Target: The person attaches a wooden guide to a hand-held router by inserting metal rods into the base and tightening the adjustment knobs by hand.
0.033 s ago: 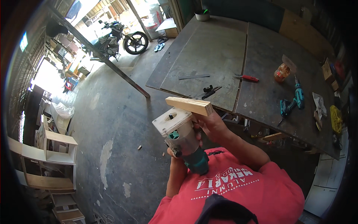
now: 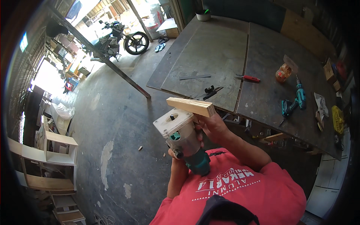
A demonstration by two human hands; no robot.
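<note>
In front of my chest, a trim router (image 2: 195, 153) with a teal motor end is held upside down. Its square, pale base plate (image 2: 173, 120) faces up, and a dark bit stands in the round opening. My left hand (image 2: 175, 156) grips the router body from the left, most of its fingers hidden behind it. A short, thick strip of layered wood (image 2: 190, 106) lies across the base's far right edge. My right hand (image 2: 213, 128) is closed at the strip's right end, its lower fingers against the router's side; part of its grip is hidden.
A large dark worktable (image 2: 213, 48) stands ahead and right, bearing a red-handled tool (image 2: 250, 78), a thin metal strip (image 2: 195, 77), a black clamp (image 2: 213, 93), a teal cordless drill (image 2: 300, 95) and an orange jar (image 2: 284, 73). White shelving (image 2: 60, 157) is at left; a motorcycle (image 2: 116, 43) stands beyond a slanting post.
</note>
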